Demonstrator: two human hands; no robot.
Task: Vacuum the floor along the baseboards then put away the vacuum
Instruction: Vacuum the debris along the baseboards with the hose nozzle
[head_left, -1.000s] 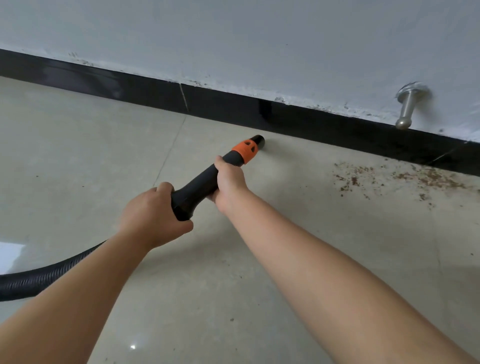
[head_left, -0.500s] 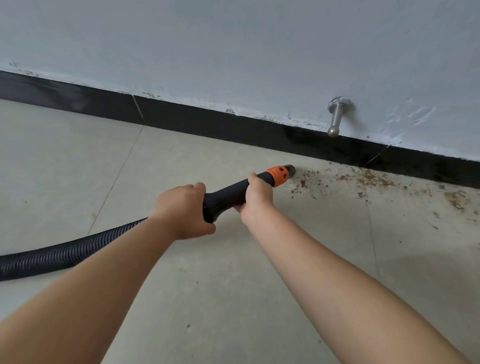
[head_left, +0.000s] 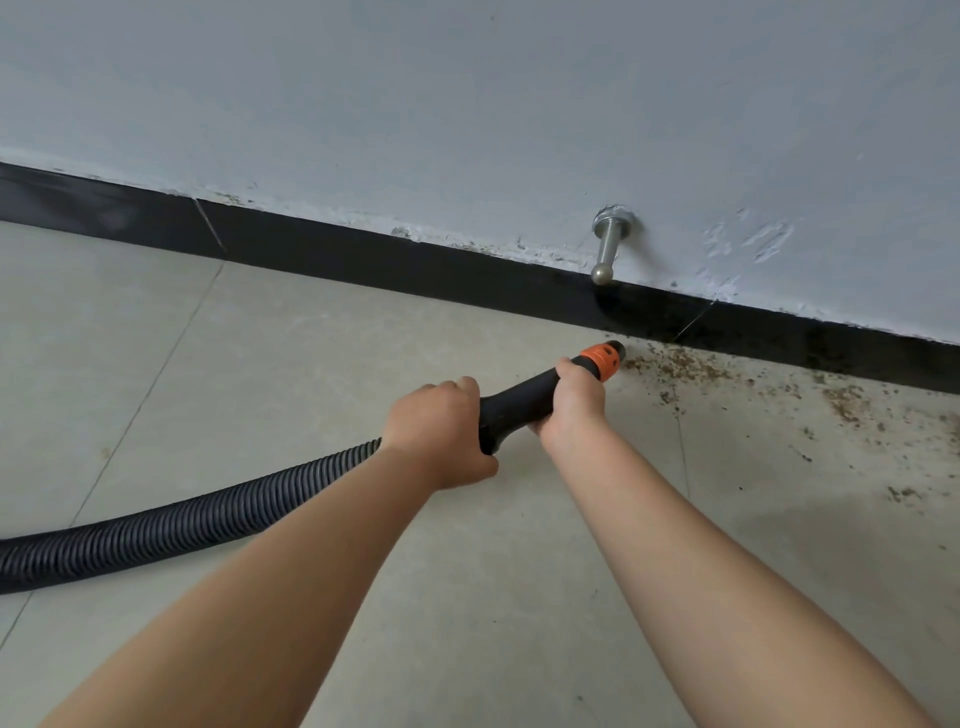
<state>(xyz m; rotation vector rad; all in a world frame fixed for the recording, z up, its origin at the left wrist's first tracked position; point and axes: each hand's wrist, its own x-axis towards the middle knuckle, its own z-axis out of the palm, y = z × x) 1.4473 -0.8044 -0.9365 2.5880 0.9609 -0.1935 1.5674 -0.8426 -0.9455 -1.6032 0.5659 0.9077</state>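
Note:
A black vacuum nozzle with an orange collar points at the black baseboard. Its tip sits at the left edge of a patch of brown debris on the beige tiled floor. My left hand grips the rear of the nozzle where the ribbed black hose joins. My right hand grips the nozzle just behind the orange collar. The hose trails off to the lower left edge.
A metal door stop sticks out of the pale wall just above the baseboard, over the debris. More brown specks spread along the floor to the right.
The nozzle and both hands have travelled right along the baseboard, from bare floor to the edge of the debris patch. The view shifted right with them.

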